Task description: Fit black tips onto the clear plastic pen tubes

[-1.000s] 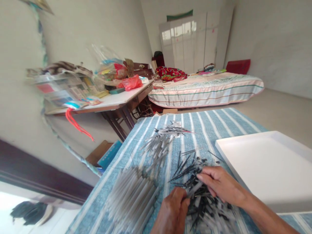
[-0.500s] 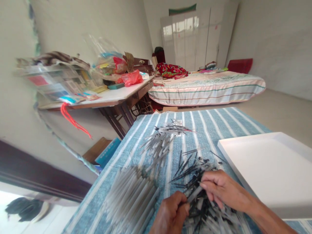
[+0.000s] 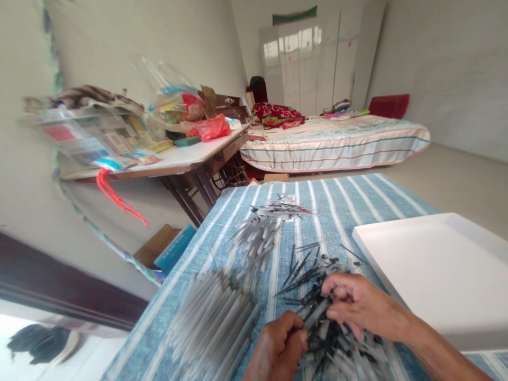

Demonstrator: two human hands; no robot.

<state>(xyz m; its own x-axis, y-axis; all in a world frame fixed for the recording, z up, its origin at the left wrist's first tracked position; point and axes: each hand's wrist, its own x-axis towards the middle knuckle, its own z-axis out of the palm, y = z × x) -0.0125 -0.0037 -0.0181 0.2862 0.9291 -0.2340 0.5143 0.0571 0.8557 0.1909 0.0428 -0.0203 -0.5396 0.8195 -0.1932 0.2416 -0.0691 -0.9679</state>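
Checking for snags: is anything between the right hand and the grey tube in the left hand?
Nothing visible. The right hand is by the far end of the grey tube; the left hand grips the near end. The loose pile lies beneath.

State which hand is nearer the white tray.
Right. The right hand is left of the white tray, over the loose pieces; the left hand is farther left of it.

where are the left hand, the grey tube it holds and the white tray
Left hand (image 3: pixel 280 338): head view, back of the hand
Grey tube (image 3: pixel 316 314): head view, middle of its visible length
White tray (image 3: pixel 456 280): head view, bare inner floor
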